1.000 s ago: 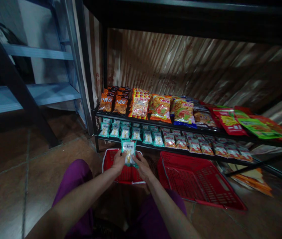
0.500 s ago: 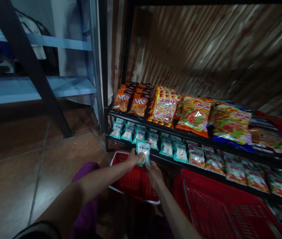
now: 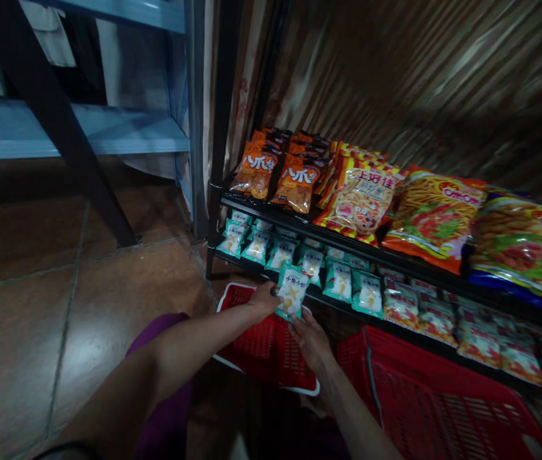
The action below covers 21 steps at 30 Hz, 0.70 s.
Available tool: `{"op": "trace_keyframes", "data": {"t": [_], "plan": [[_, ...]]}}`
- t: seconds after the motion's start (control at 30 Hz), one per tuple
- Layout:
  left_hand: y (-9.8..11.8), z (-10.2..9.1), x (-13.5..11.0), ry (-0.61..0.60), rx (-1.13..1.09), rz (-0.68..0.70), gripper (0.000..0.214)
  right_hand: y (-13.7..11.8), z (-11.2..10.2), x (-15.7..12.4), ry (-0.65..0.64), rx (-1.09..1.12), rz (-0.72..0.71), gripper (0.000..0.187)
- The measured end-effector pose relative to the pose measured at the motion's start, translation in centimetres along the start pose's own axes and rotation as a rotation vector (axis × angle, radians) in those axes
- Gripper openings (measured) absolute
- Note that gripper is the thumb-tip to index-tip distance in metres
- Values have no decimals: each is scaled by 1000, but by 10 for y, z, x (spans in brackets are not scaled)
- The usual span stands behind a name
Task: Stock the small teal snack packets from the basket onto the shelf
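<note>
- With fingers of the left hand (image 3: 263, 301) closed, grips the left edge of a teal-and-white packet (image 3: 292, 289).
- Holds it tilted above a red basket (image 3: 271, 348), near matching packets (image 3: 257, 244) on a black rack (image 3: 218, 166).
- Touches its bottom edge with slightly spread fingers of the right hand (image 3: 313, 340); cannot tell whether pinching.
- Has a second red basket (image 3: 412, 390) further right.

Glossy plastic snack packet (image 3: 292, 289)
</note>
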<state>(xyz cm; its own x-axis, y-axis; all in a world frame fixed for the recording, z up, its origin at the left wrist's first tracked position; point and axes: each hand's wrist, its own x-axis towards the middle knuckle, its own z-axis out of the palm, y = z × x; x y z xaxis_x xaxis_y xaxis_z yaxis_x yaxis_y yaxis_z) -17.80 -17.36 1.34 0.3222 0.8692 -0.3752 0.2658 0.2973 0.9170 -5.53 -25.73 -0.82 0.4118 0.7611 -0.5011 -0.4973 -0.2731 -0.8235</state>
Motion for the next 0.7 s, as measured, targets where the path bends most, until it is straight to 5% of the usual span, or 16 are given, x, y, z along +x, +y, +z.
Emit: {"op": "trace_keyframes", "data": {"t": [0.13,0.37,0.7], "plan": [[-9,-14,9,48,53,6,44,8,10,4,-16,-53,-8,42],[-16,-27,19,-26,-238,17,45,16,37,13,2,-117,-32,42],[-16,-30,36,94,-44,-62,36,24,49,27,-76,-128,-11,45]]}}
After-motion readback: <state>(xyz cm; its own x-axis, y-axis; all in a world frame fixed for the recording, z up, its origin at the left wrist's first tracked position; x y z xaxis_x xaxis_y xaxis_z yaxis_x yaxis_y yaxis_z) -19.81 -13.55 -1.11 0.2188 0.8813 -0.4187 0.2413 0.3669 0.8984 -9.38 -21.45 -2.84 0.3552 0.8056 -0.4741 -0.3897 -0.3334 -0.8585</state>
